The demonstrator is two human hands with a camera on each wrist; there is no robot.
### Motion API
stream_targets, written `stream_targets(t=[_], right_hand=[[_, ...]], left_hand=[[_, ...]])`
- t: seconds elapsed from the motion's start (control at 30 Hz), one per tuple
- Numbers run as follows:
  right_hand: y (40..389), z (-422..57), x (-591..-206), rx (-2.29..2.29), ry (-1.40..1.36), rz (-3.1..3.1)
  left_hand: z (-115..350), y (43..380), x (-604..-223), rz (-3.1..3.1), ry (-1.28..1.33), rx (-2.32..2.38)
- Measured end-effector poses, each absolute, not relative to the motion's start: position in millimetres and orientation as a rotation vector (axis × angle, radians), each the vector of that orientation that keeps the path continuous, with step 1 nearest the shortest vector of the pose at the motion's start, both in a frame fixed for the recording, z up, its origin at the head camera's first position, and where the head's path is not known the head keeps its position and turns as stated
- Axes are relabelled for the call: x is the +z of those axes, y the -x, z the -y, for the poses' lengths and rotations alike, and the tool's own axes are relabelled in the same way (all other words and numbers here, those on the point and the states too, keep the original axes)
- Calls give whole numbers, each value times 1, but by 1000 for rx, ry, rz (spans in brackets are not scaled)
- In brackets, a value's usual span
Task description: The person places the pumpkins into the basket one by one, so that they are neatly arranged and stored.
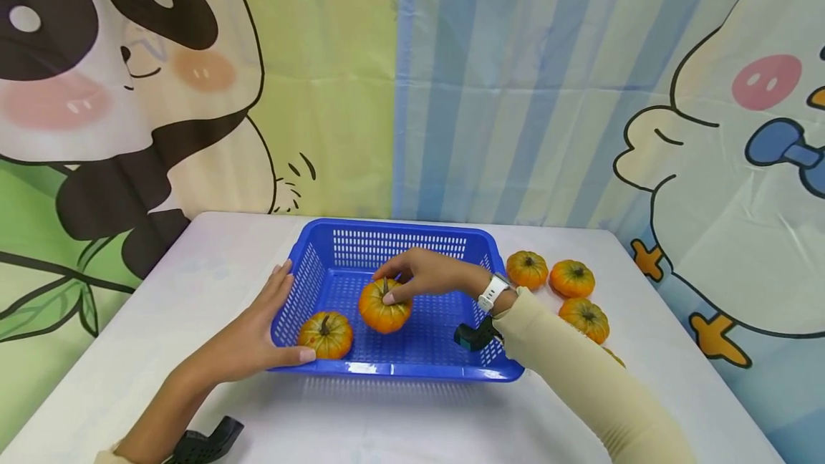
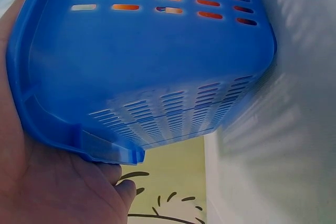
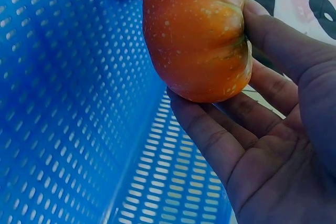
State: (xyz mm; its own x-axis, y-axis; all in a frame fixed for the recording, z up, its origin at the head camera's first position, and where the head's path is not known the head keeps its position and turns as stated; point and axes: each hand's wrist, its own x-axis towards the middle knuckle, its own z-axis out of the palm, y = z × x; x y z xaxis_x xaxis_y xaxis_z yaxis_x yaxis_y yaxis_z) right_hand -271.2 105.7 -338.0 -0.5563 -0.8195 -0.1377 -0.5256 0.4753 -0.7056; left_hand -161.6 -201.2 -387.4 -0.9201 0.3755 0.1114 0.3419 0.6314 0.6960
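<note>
A blue plastic basket (image 1: 412, 371) with slotted walls stands on the table. Over its floor, my right hand (image 1: 428, 274) pinches a small orange pumpkin (image 1: 382, 312) with the thumb near the stem. In the right wrist view, the fingers go round the side of this pumpkin (image 3: 199, 40), above the perforated floor. Another pumpkin (image 1: 325, 335) sits in the basket's near left corner. My left hand (image 1: 258, 331) holds that corner, thumb over the front rim and fingers along the left rim. The left wrist view has the basket's rim (image 2: 21, 93) against the palm.
To the right of the basket, several more pumpkins (image 1: 572, 278) lie on the white table (image 1: 670, 378), one partly hidden by the right sleeve (image 1: 580, 371). A cloth backdrop (image 1: 503, 92) with cartoon animals hangs behind the table.
</note>
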Motion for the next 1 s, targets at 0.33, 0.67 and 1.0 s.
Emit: stream_targets(t=[0.33, 0.67, 1.0], right_hand=[[265, -93, -351, -737, 1132, -2178], [261, -88, -352, -707, 1124, -2166], [263, -90, -361, -686, 1105, -2154]], left_hand=[[201, 161, -388, -2800, -591, 1162], [201, 161, -387, -2801, -586, 1167], [200, 161, -388, -2805, -577, 1165]])
